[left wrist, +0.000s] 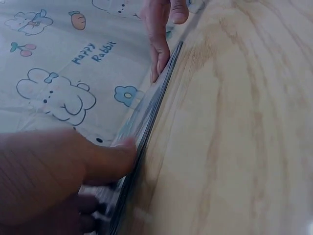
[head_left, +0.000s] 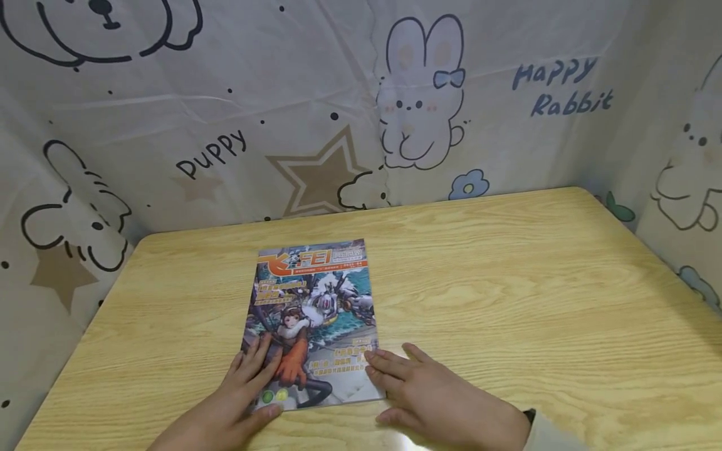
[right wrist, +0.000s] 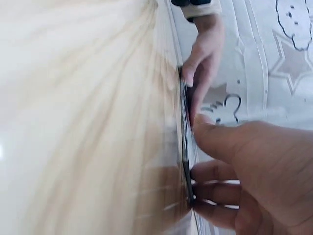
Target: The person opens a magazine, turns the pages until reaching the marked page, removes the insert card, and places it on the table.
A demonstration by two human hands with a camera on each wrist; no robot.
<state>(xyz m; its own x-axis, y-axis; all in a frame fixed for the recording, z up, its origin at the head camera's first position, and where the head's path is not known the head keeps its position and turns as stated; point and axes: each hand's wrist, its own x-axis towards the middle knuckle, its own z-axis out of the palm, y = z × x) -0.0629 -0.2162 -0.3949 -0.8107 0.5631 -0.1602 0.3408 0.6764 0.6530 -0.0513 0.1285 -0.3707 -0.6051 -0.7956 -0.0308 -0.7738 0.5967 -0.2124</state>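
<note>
A magazine (head_left: pixel 333 332) with a colourful illustrated cover lies flat on the wooden table. My left hand (head_left: pixel 234 391) rests on its lower left part, fingers extended over the cover and thumb by the bottom edge. At the lower right side, my right hand (head_left: pixel 425 391) touches the magazine's edge with its fingertips, its thumb lower, near the bottom right corner. The left wrist view shows the thin side of the magazine (left wrist: pixel 146 122) low along the table, with the left thumb over it. In the right wrist view, the right fingers (right wrist: pixel 215 191) are against the magazine's edge.
The wooden table (head_left: pixel 507 282) extends around the magazine on all sides. Behind it and at both sides hangs a pale cloth (head_left: pixel 316 81) printed with rabbits, puppies and stars, meeting the table's back edge.
</note>
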